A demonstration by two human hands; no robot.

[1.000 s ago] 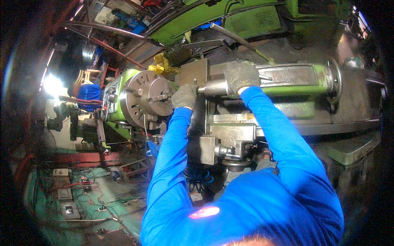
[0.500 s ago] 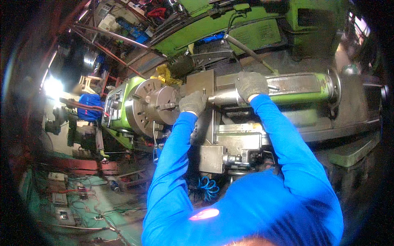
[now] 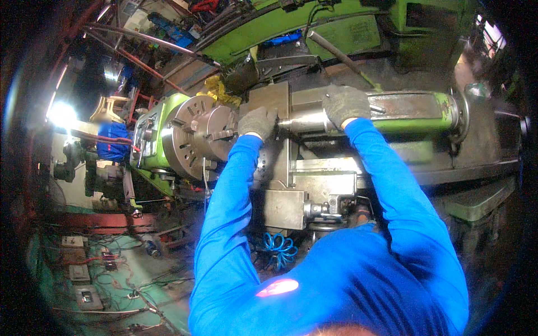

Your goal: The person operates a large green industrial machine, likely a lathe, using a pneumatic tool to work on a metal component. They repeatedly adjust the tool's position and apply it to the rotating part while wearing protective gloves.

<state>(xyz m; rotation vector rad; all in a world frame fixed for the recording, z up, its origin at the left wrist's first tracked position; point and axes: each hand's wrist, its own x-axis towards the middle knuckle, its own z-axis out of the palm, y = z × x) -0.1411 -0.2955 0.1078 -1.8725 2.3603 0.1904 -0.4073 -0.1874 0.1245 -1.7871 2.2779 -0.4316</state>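
While gloved hands [image 3: 258,122] grip it, lathe [image 3: 314,117] looks unlabelled.

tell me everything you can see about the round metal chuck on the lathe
The chuck is a thick, round disc of dull grey steel, mounted on the green headstock at the lathe's left end, its face turned toward the tailstock. Stepped jaws stand out from radial slots in that face, which looks worn and oily. The gloved left hand sits just to its right, near a jaw; whether it touches cannot be told. The gloved right hand rests on the tailstock's steel barrel, apart from the chuck.
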